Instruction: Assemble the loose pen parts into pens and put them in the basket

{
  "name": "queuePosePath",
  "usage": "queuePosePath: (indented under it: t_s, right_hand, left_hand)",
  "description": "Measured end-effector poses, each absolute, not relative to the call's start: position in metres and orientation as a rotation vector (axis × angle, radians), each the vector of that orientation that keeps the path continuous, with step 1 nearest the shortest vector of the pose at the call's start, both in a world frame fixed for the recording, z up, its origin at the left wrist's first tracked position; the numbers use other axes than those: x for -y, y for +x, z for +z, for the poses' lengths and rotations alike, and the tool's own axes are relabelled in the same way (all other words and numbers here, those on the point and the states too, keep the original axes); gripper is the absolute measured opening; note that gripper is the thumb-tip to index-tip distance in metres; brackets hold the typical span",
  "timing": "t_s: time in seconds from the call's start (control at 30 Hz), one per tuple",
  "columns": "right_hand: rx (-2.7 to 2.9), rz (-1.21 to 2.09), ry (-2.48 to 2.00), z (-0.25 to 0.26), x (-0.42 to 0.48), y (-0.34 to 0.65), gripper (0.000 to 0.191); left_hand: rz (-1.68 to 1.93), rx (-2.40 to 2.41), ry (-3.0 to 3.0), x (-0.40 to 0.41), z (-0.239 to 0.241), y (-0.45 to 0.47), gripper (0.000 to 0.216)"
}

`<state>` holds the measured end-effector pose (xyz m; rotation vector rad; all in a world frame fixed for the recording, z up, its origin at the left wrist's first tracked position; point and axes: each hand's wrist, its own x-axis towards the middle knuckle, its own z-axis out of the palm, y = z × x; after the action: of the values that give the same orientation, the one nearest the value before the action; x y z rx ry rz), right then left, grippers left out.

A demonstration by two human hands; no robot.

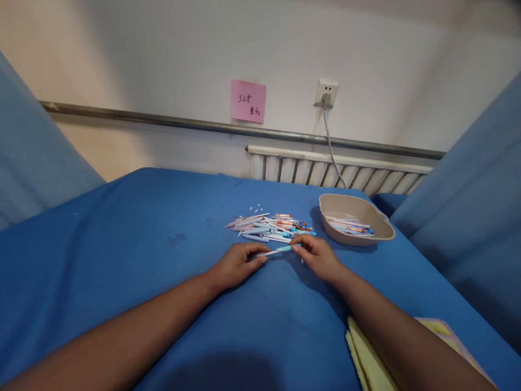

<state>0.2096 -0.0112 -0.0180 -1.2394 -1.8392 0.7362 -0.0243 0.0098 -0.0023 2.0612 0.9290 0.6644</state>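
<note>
Nearest us, bottom right: a yellow pad [366, 353], or folded cloth, we can't tell which at this angle. Our right forearm lies over its edge.

Both forearms reach forward over the blue-covered table [163, 217]. Left hand [238, 266] is closed in a fingertip pinch on the white end of a pen [279, 250]. Right hand [319, 258] pinches the teal end of the same pen. The pen sits roughly level between the two hands, just above the cloth and just in front of the pile [268, 225].

The pile is loose pens and barrels, white, teal and orange, lying crossed. A few white bits [255, 208] lie apart at its far edge. To the right, near the pile but not touching it, is a beige tray [358, 239] with several pens inside.

Further back: radiator [325, 168], a cable [330, 146] dropping from a wall socket [326, 93], and a pink note [248, 101].

Risks as we see them:
- The grip is fingertip only at both ends. If the ends are pulled unevenly, one end slips and the pen drops into the pile.
- Knuckles sit close to the pile, so a nudge would scatter the round barrels, and they'd roll.
- The small white bits are easily lost on cloth.
</note>
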Motion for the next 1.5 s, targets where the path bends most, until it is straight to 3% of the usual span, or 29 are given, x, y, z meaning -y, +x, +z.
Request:
queuePosePath:
  t_s: [0.17, 0.4, 0.83, 1.13, 1.5]
  right_hand:
    - [2.002, 0.510, -1.118, -0.008, 0.024, 0.199, 0.013]
    - [2.019, 0.444, -1.071, -0.008, 0.028, 0.198, 0.011]
    - [2.018, 0.511, -1.137, -0.012, 0.028, 0.195, 0.011]
    - [1.800, 0.757, -1.165, -0.020, 0.023, 0.195, 0.015]
    - [1.828, 0.669, -1.170, -0.016, 0.024, 0.198, 0.009]
  left_hand:
    - [0.629, -0.866, 2.077, -0.004, -0.001, -0.023, 0.025]
    - [0.559, -0.904, 1.931, -0.001, 0.000, -0.021, 0.029]
    - [0.548, -0.896, 1.918, 0.000, -0.002, -0.020, 0.027]
    - [0.605, -0.896, 1.778, -0.004, -0.004, -0.019, 0.022]
    - [0.603, -0.893, 1.769, -0.007, -0.008, -0.020, 0.023]
